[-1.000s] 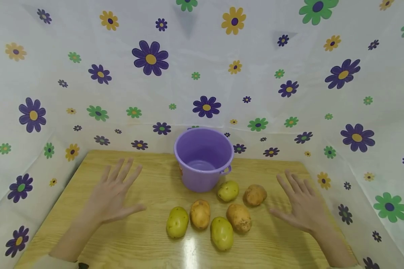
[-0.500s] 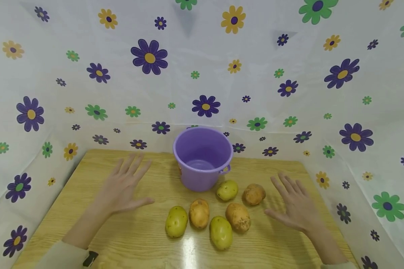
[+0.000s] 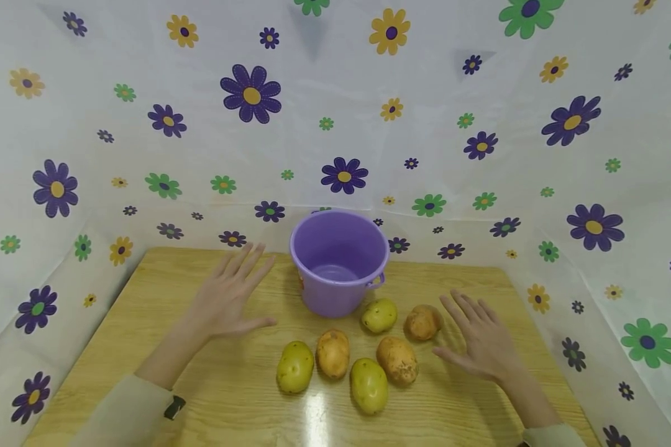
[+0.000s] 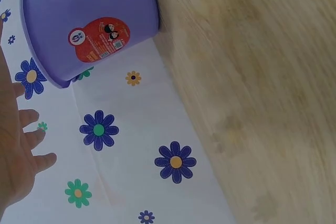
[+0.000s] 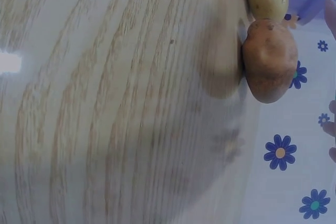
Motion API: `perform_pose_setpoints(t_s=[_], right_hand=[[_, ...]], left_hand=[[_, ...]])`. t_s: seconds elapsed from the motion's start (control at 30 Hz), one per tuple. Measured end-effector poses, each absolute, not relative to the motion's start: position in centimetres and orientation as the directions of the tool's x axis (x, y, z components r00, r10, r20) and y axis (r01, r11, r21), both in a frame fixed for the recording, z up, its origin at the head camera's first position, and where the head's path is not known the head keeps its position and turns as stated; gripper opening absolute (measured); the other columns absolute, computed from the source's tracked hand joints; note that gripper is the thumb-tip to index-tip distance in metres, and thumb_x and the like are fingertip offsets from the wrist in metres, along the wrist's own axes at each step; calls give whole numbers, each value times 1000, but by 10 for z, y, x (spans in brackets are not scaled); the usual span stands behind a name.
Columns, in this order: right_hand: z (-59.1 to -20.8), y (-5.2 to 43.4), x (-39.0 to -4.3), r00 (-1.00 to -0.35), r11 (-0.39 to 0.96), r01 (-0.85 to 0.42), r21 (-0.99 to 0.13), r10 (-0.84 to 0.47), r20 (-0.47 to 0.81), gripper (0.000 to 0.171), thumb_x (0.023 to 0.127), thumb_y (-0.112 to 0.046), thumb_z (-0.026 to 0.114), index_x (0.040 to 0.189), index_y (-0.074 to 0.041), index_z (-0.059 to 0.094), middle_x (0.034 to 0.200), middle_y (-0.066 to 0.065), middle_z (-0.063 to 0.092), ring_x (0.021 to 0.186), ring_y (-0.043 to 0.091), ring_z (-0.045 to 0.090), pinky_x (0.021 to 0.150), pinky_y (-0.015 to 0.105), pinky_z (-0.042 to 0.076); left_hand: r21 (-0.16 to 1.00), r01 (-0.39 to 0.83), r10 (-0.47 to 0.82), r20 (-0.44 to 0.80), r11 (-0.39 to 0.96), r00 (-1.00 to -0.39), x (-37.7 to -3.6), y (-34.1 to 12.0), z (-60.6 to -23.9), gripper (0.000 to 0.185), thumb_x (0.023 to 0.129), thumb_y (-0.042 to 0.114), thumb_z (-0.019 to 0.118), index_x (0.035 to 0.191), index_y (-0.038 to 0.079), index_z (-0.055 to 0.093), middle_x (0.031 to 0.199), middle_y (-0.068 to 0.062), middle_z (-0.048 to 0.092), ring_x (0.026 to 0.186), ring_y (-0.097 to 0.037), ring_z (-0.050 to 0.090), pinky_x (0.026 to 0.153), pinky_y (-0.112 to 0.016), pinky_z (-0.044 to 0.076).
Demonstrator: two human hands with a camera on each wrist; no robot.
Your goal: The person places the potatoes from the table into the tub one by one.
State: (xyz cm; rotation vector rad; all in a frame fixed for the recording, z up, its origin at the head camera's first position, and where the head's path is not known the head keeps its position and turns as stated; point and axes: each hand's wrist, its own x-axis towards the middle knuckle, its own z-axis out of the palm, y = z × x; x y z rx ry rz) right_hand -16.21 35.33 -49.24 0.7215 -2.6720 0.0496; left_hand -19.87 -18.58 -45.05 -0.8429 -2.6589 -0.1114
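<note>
My left hand [image 3: 223, 304] hovers over the table left of the purple bucket [image 3: 335, 292], fingers spread and thumb pointing right, holding nothing. My right hand [image 3: 481, 341] is likewise spread and bare, just right of a brown potato [image 3: 423, 323]. In front of the bucket lie a small green potato [image 3: 379, 315], a tan potato [image 3: 333, 354], another brown potato [image 3: 397, 361] and two larger green potatoes, one at left [image 3: 295, 367] and one nearest me [image 3: 369, 386]. A red sticker [image 4: 103, 39] on the bucket's side shows in the left wrist view.
The wooden table [image 3: 229, 403] is bounded at the back and sides by a white sheet [image 3: 307, 143] printed with flowers. A small handle lug [image 3: 376, 282] sticks out at the bucket's right rim. A dark wrist strap [image 3: 174, 407] sits at my left sleeve [image 3: 128, 413].
My left hand has moved right and slightly up, closer to the bucket. My right hand has drifted a little left toward the potatoes. The bucket and potatoes have stayed put.
</note>
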Motion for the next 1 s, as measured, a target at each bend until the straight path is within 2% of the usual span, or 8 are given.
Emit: perform_pose_setpoints(t_s=[0.2,0.43,0.6,0.73,0.77,0.87,0.97,1.0], right_hand=[[-499,353,-167,-797,868,-490,75,-481,365,104,84,-76,68,161,-11,43,158,23,52,136,46,57,114,66,45],[-509,354,-173,-807,872,-483,82,-479,346,104,84,-75,68,161,-10,44,159,23,52,134,47,60,113,67,48],[-514,352,-177,-802,867,-491,79,-486,347,103,84,-75,69,160,-10,45,156,24,54,129,48,62,108,67,51],[-518,351,-181,-795,862,-501,79,-494,353,101,85,-77,66,157,-9,46,153,25,56,125,48,64,105,66,53],[-519,350,-182,-794,861,-502,78,-495,352,101,86,-77,66,157,-8,47,152,25,56,125,48,63,105,66,53],[-522,349,-184,-800,863,-500,73,-493,341,99,87,-75,66,156,-7,46,153,26,56,125,48,63,106,67,52],[-524,348,-185,-816,869,-490,63,-483,319,97,87,-71,69,157,-8,46,154,26,55,126,48,63,107,67,51],[-525,347,-185,-821,871,-487,61,-480,311,97,87,-69,69,158,-8,46,155,25,54,127,48,63,108,67,51]], left_hand=[[-54,593,573,340,804,-746,-207,-175,-446,113,87,86,54,170,15,23,178,-17,13,165,-42,16,134,-62,21],[-28,604,575,339,797,-744,-215,-163,-442,112,84,79,64,169,16,26,178,-17,13,165,-42,16,134,-62,20],[-34,610,588,316,791,-745,-222,-155,-441,112,87,80,60,171,19,18,179,-16,10,166,-41,14,135,-61,19],[-37,628,604,325,777,-728,-228,-148,-441,112,87,81,59,171,18,19,178,-18,15,165,-42,16,134,-62,20],[-35,630,605,324,776,-727,-230,-146,-441,111,88,83,56,170,18,20,178,-19,16,165,-42,17,133,-63,21],[-37,631,607,322,775,-727,-233,-143,-442,111,90,93,34,170,16,22,177,-20,20,164,-43,19,132,-65,23],[-33,624,599,321,781,-733,-236,-141,-443,118,86,98,9,170,15,23,176,-21,20,164,-43,19,131,-67,24],[-33,624,599,324,781,-732,-238,-140,-443,120,85,98,5,169,15,23,176,-21,20,164,-43,19,131,-67,24]])
